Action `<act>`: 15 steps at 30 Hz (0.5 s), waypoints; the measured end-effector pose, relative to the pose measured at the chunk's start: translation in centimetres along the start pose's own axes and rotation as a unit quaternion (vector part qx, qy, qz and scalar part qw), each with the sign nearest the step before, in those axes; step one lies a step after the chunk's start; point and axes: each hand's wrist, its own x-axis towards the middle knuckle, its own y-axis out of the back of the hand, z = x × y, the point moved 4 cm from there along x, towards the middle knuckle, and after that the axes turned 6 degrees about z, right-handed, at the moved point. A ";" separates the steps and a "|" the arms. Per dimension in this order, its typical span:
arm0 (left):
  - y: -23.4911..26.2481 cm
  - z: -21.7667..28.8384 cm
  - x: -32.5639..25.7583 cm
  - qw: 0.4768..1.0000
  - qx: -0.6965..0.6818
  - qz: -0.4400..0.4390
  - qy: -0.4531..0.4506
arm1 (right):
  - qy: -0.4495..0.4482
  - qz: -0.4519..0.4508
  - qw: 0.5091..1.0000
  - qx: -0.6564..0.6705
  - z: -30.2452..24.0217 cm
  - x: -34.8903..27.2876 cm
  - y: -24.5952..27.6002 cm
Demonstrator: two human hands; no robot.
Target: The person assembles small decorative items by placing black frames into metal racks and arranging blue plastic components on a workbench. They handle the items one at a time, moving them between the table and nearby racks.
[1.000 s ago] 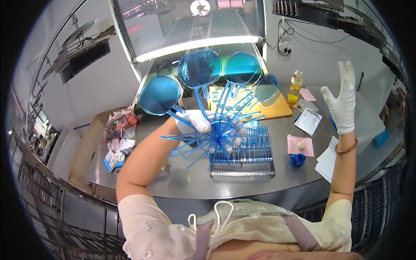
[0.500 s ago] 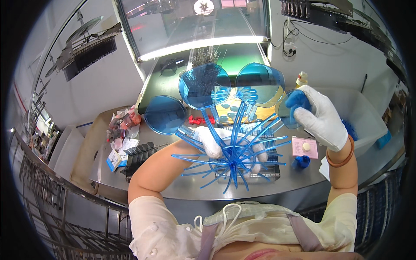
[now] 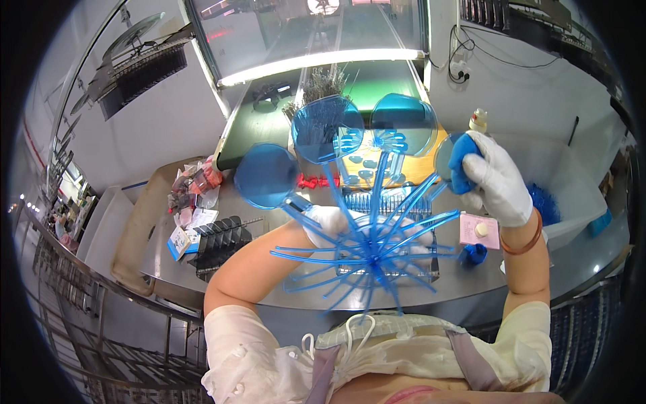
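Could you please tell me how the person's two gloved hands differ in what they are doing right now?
The left hand sits low over the table, gripping the hub of the blue spoked rack, while the right hand is raised out to the side. The left hand holds the rack's stems; the right hand presses a blue sponge against a round lens. Both wear white gloves.

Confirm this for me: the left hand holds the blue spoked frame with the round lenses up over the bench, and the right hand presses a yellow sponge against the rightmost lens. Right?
Not quite: the sponge is blue, not yellow, as the head view shows. The rest holds: the left hand holds the blue spoked frame with its round lenses up over the bench, and the right hand presses the sponge against the rightmost lens.
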 end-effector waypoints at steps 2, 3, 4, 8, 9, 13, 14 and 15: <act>1.7 -1.0 0.3 0.964 -0.263 0.029 0.035 | -0.040 0.050 0.995 0.071 4.0 1.0 3.6; 3.1 -1.8 0.4 0.958 -0.275 0.070 0.037 | -0.015 0.114 0.990 0.079 6.1 1.6 6.6; 4.0 -2.5 0.6 0.998 0.019 0.039 -0.035 | -0.003 0.139 0.985 0.097 8.3 1.7 10.0; 10.8 -8.9 -0.9 0.817 0.510 0.267 0.041 | 0.020 0.438 0.809 0.391 16.8 -1.0 26.9; 11.9 -11.2 -1.2 0.824 0.485 0.287 0.060 | -0.009 0.463 0.807 0.367 19.3 -1.8 28.9; 14.5 -16.4 -0.4 0.647 0.677 0.347 -0.039 | -0.140 0.357 0.895 0.229 25.9 0.5 27.5; 15.1 -17.4 0.1 0.640 0.678 0.361 -0.020 | -0.138 0.265 0.944 0.137 27.4 2.9 24.7; 15.5 -18.5 0.6 0.633 0.679 0.372 0.001 | -0.187 0.179 0.955 0.147 28.8 5.3 21.9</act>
